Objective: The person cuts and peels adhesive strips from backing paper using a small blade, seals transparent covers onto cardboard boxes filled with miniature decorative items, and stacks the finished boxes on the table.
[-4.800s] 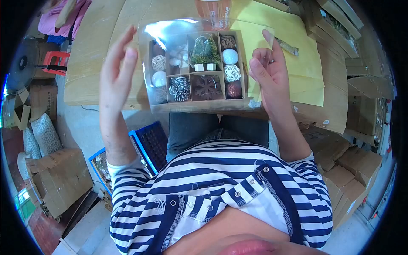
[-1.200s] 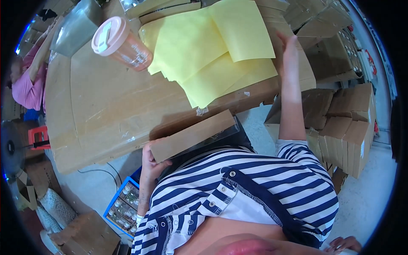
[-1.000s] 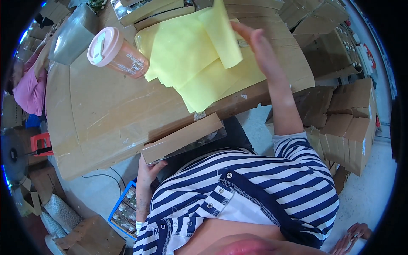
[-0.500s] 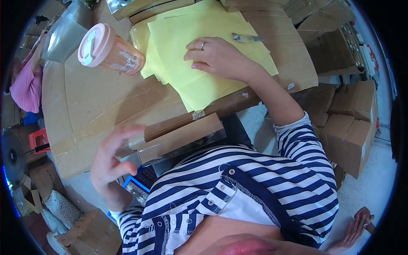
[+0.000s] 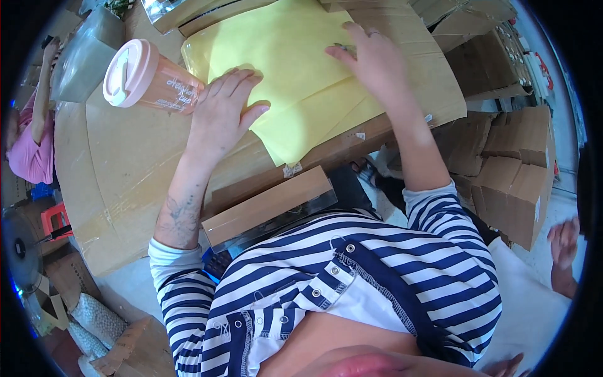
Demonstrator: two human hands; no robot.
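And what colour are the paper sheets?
The paper sheets are plain yellow, clearest in the head view.

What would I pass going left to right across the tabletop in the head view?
Clear plastic item, pink lidded cup, left hand, right hand. Both hands overlap the yellow paper, so I leave it out of the order.

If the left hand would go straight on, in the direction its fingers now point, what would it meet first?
Most likely the yellow paper: the left hand has its thumb and index fingertip over it, pointing across it. Whether they touch it, I cannot tell.
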